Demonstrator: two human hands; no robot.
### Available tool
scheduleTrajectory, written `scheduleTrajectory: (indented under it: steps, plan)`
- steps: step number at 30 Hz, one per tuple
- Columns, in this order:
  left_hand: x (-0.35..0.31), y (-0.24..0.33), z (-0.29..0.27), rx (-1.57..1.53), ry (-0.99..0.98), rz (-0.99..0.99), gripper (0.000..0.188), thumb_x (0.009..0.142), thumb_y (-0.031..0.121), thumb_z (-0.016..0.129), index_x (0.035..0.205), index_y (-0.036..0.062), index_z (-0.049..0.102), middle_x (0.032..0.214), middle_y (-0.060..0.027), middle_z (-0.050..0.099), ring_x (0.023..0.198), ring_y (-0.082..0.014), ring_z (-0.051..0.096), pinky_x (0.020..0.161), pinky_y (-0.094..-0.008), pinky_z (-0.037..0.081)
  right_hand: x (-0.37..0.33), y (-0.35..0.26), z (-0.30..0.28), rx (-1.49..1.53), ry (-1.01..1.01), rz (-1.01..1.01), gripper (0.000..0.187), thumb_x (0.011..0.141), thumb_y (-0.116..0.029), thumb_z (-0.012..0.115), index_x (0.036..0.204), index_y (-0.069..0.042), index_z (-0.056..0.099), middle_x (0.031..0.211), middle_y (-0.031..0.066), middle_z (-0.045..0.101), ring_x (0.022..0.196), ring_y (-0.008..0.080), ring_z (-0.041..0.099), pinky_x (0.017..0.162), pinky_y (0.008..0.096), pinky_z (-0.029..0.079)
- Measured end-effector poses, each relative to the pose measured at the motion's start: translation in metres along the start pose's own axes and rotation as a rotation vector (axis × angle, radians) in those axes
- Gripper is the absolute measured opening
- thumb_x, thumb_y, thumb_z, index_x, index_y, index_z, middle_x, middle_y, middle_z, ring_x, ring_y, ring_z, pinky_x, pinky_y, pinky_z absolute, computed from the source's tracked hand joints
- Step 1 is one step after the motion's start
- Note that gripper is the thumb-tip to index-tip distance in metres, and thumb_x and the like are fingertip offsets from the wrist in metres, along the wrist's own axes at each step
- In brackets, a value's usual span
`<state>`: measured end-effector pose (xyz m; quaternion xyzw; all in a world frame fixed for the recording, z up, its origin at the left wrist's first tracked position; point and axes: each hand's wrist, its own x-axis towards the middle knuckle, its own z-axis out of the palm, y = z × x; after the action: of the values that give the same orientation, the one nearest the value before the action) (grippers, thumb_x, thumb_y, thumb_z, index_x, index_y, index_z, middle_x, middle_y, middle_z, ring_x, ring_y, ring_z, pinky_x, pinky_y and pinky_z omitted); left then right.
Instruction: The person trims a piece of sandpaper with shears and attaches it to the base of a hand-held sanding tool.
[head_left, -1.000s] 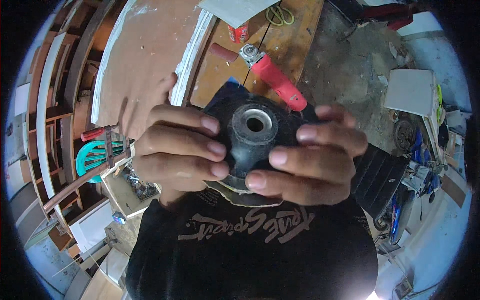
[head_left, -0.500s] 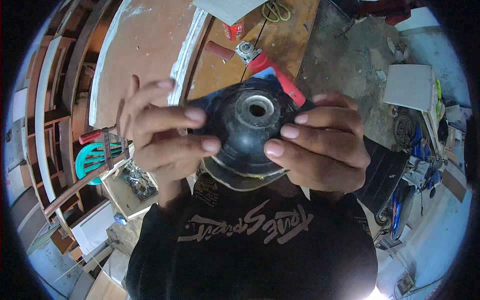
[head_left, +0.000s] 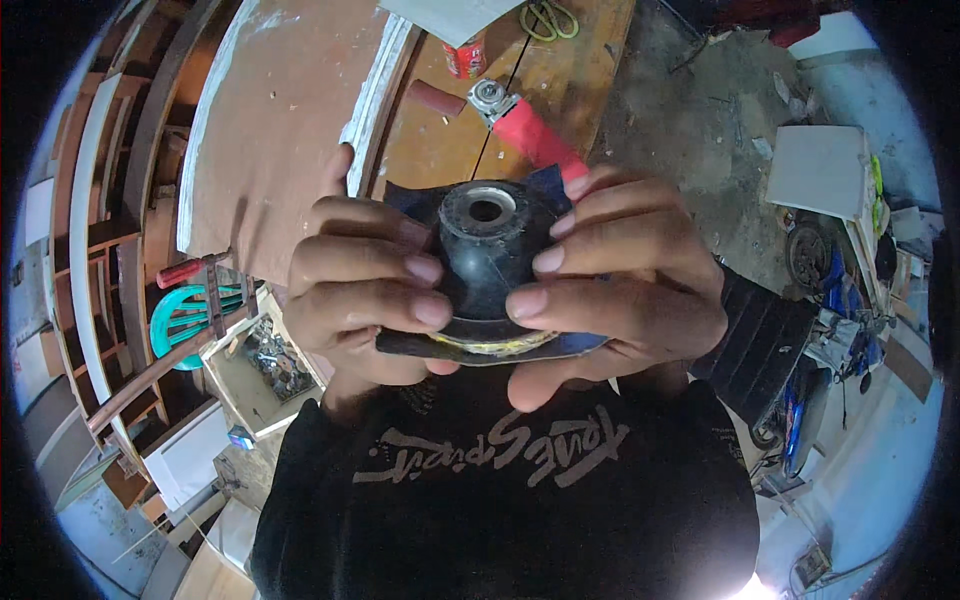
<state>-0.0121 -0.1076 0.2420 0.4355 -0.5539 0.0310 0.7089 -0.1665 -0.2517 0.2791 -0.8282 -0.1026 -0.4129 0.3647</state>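
To the left of the black rubber backing pad (head_left: pixel 487 265), a wooden box (head_left: pixel 228 388) holds small pieces. The left hand (head_left: pixel 365 285) grips the pad's left side, pinching the dark sheet (head_left: pixel 402 345) under it. Beyond the pad, the red angle grinder (head_left: pixel 535 140) lies on the bench (head_left: pixel 580 75). The right hand (head_left: pixel 635 270) grips the pad's right side, thumb beneath.

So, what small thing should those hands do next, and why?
Perhaps squeeze the dark sheet evenly against the black pad: the sheet sits beneath it with edges jutting past the rim, and the left hand and right hand hold the pad from either side, so even pressure might help them line up.
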Motion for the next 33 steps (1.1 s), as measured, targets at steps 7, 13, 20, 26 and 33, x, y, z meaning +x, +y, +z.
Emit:
scheduleTrajectory:
  steps: [7,13,20,26,33]
  plan:
    - [-0.004,-0.005,0.01,-0.092,0.042,-0.047,0.032,0.08,0.043,0.081,0.086,0.0162,0.065,0.087,-0.0007,0.062,0.083,-0.0202,0.064,0.116,-0.0548,0.032,-0.001,-0.008,0.001,-0.081,-0.036,0.014,0.048,0.062,-0.038,0.092,0.102,-0.017,0.073,0.103,-0.0007,0.058,0.097,0.0188,0.059,0.088,0.0372,0.055]
    - [-0.009,-0.011,0.016,-0.133,0.079,-0.073,0.034,0.081,0.045,0.078,0.083,0.0155,0.061,0.086,-0.0008,0.059,0.083,-0.0198,0.063,0.115,-0.0532,0.034,-0.003,-0.004,0.011,-0.017,0.103,0.025,0.047,0.064,-0.036,0.092,0.103,-0.016,0.075,0.097,-0.0021,0.059,0.091,0.0183,0.059,0.083,0.036,0.054]
    - [-0.008,-0.008,0.012,-0.052,0.06,-0.104,0.036,0.082,0.048,0.076,0.087,0.0164,0.061,0.088,-0.0005,0.059,0.087,-0.0198,0.062,0.114,-0.0529,0.035,0.003,0.013,0.004,0.098,-0.022,0.023,0.047,0.065,-0.039,0.092,0.103,-0.016,0.075,0.101,-0.0009,0.06,0.091,0.0192,0.059,0.084,0.035,0.052]
    - [-0.007,-0.013,0.007,-0.165,0.074,-0.102,0.038,0.079,0.051,0.078,0.089,0.0175,0.062,0.089,0.0002,0.06,0.094,-0.0208,0.061,0.11,-0.0537,0.038,-0.002,0.021,0.019,-0.017,0.254,-0.058,0.027,0.065,-0.008,0.084,0.091,-0.01,0.078,0.084,0.0038,0.067,0.078,0.0205,0.065,0.069,0.031,0.052]
    - [0.018,0.006,0.009,-0.179,0.116,-0.17,0.058,0.063,0.054,0.084,0.106,0.0187,0.068,0.1,-0.0053,0.067,0.098,-0.0246,0.067,0.112,-0.0568,0.036,-0.008,0.018,0.017,-0.095,0.301,-0.122,0.017,0.068,-0.016,0.081,0.085,-0.014,0.077,0.082,-0.0015,0.066,0.081,0.0177,0.063,0.074,0.0334,0.053]
